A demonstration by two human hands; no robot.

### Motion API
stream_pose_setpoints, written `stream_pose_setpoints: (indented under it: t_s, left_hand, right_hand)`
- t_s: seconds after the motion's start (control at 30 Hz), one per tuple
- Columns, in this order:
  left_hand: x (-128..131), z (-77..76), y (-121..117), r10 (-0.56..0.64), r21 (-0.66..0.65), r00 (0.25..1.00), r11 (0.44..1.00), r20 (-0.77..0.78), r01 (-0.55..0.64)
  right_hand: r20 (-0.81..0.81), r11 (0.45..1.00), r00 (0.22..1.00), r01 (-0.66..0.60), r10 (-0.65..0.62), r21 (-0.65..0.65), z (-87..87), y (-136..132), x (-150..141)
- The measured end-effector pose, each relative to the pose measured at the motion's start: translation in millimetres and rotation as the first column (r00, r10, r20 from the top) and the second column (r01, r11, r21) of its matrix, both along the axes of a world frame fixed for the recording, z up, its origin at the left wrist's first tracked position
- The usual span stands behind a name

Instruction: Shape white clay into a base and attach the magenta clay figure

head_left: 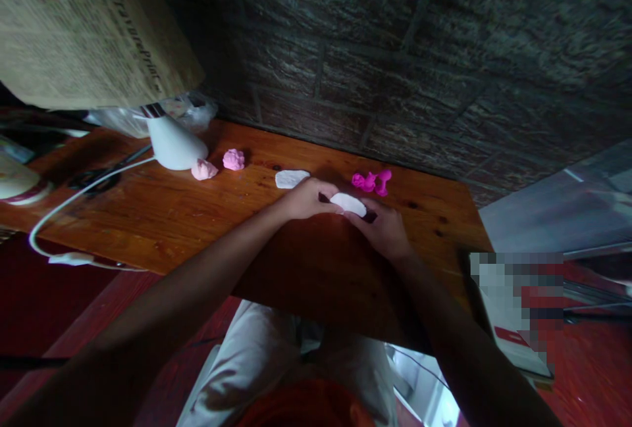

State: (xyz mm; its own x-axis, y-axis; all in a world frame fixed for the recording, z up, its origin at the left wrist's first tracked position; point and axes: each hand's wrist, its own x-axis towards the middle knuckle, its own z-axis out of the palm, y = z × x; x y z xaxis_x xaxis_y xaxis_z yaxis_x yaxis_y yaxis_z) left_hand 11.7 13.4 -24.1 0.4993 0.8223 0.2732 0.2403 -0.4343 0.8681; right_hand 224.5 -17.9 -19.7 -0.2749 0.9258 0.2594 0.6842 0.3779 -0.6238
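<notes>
Between my two hands, just over the wooden table, is a flat white oval piece of modelling clay. My left hand pinches its left end with thumb and fingers. On the opposite end, my right hand is closed with the thumb at the near edge. A second flattened white clay piece lies behind my left wrist. Bright pink shaped pieces rest beyond my right hand. Farther left sit a pink clay lump and a paler pink lump.
A lamp with a white base and printed shade stands at the left, its white cord looping over the table edge. Scissors lie beside it. A stone-patterned wall rises behind. A book-like object is at the right edge.
</notes>
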Motion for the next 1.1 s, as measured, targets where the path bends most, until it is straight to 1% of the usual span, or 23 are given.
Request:
stream_pose_setpoints:
  t_s: [0.07,0.17,0.27,0.4,0.53,0.67,0.87,1.0,1.1]
  left_hand:
    - [0.3,0.4,0.8,-0.017,-0.02,0.999,1.0,0.036,0.018]
    - [-1.3,0.6,2.3,0.007,-0.011,0.999,1.0,0.051,-0.006]
    - [-4.9,-2.0,4.6,0.015,-0.008,0.999,1.0,0.033,-0.015]
    - [-9.5,-6.2,6.5,-0.035,0.005,0.999,0.999,-0.011,0.035]
    - [-11.8,-5.1,4.3,-0.043,-0.006,0.999,0.999,-0.004,0.043]
    - [-12.9,-3.2,1.8,-0.06,0.005,0.998,0.998,-0.028,0.06]
    - [-13.4,-5.5,2.4,-0.019,0.028,0.999,0.999,-0.051,0.02]
    - [-13.4,-5.8,3.0,-0.009,0.069,0.996,0.997,-0.094,0.016]
    - [-12.8,-4.4,0.8,0.01,0.071,0.997,0.997,-0.081,-0.005]
  right_hand:
    - [-0.006,1.0,1.0,0.006,-0.006,-0.015,0.2,1.4,1.8]
    - [0.01,1.0,1.0,-0.001,0.002,-0.019,0.9,2.3,2.9]
    - [0.035,1.0,0.999,-0.003,0.004,-0.008,0.4,2.4,2.3]
    - [0.06,1.0,0.998,-0.003,0.002,0.009,-1.8,1.6,0.6]
    - [0.051,1.0,0.999,-0.014,0.014,0.009,-2.6,0.7,-0.7]
    - [-0.024,1.0,1.0,0.0,-0.001,-0.027,-1.8,0.8,0.0]
    - [-0.072,0.999,0.997,0.003,-0.006,-0.043,-1.9,-0.7,1.2]
    - [-0.057,0.999,0.998,-0.005,0.002,-0.047,-2.9,-1.0,-0.2]
    - [-0.041,0.999,0.999,-0.013,0.011,-0.038,-3.8,-0.5,-0.9]
